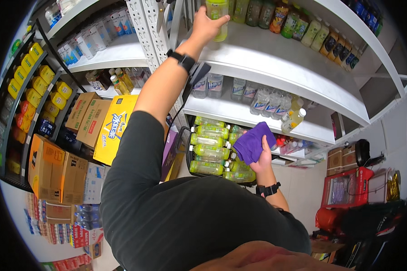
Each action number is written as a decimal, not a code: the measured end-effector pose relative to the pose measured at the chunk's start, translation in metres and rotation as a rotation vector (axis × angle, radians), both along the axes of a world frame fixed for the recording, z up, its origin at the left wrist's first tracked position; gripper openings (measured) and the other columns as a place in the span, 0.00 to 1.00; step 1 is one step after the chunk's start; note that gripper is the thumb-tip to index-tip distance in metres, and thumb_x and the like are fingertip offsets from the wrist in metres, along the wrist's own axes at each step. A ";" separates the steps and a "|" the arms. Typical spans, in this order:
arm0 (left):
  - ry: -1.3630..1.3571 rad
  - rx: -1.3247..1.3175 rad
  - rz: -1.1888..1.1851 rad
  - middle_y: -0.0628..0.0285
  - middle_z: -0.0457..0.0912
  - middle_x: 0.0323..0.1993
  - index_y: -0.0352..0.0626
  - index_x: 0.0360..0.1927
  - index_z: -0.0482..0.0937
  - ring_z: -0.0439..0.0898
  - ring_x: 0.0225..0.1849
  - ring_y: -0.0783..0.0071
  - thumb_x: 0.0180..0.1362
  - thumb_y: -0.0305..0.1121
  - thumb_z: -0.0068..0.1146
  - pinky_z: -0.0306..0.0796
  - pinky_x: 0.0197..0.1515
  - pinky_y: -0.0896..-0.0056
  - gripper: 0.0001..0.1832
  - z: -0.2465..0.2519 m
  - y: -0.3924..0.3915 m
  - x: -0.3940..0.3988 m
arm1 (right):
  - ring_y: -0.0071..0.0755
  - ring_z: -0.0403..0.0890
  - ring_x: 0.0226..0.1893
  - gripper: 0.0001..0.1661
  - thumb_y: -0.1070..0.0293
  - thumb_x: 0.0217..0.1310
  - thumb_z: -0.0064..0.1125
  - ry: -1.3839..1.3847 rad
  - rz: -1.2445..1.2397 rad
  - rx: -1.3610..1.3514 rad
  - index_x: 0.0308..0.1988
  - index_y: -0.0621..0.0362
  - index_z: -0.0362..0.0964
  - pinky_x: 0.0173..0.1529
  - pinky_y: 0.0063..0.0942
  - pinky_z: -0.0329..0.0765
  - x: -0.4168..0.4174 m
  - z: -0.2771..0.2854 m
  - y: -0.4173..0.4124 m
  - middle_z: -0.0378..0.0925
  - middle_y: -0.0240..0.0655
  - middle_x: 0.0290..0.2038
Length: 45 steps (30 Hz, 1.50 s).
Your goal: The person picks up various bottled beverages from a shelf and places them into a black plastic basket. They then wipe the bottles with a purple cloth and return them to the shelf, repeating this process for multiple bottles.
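My left hand (206, 26) is stretched up to the white metal shelf (257, 50), its fingers around a yellow-green drink bottle (218, 20) that stands upright by the shelf's left end. The top of that bottle is cut off by the picture's edge. Lower down, my right hand (263, 157) grips a folded purple cloth (254, 144). Below the cloth, a black basket (189, 166) holds several green-labelled drink bottles (208, 151) lying on their sides. The cloth hides some of these bottles.
More bottles (293, 22) line the back of the same shelf. Clear bottles (259, 101) stand one level below, with a pale yellow bottle (293, 121) near the edge. A perforated upright post (149, 37) and a yellow carton (115, 127) are at left. Red equipment (346, 188) stands at right.
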<state>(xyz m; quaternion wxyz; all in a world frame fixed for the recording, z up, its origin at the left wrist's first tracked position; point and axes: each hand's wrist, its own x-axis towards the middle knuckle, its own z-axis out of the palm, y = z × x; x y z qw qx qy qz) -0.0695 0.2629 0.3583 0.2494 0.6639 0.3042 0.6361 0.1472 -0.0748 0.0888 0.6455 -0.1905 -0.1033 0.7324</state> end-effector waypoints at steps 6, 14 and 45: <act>0.188 -0.127 0.297 0.50 0.88 0.33 0.34 0.53 0.79 0.88 0.28 0.59 0.52 0.45 0.79 0.83 0.34 0.56 0.32 -0.003 0.129 -0.007 | 0.49 0.79 0.61 0.38 0.40 0.78 0.45 -0.068 -0.079 -0.065 0.67 0.61 0.67 0.68 0.50 0.74 0.016 -0.007 -0.011 0.77 0.43 0.62; 0.336 -0.114 0.395 0.45 0.88 0.37 0.35 0.48 0.79 0.89 0.29 0.58 0.46 0.49 0.82 0.84 0.34 0.56 0.34 -0.011 0.226 0.008 | 0.48 0.78 0.62 0.36 0.41 0.79 0.45 -0.070 -0.335 -0.100 0.67 0.60 0.66 0.69 0.50 0.73 0.015 -0.009 -0.017 0.77 0.45 0.63; 0.142 -0.101 0.473 0.44 0.82 0.54 0.31 0.67 0.66 0.85 0.54 0.58 0.56 0.42 0.74 0.81 0.57 0.57 0.41 -0.018 0.228 0.052 | 0.50 0.77 0.63 0.36 0.41 0.78 0.45 -0.056 -0.499 -0.170 0.69 0.59 0.65 0.69 0.51 0.73 -0.022 -0.011 -0.029 0.76 0.47 0.64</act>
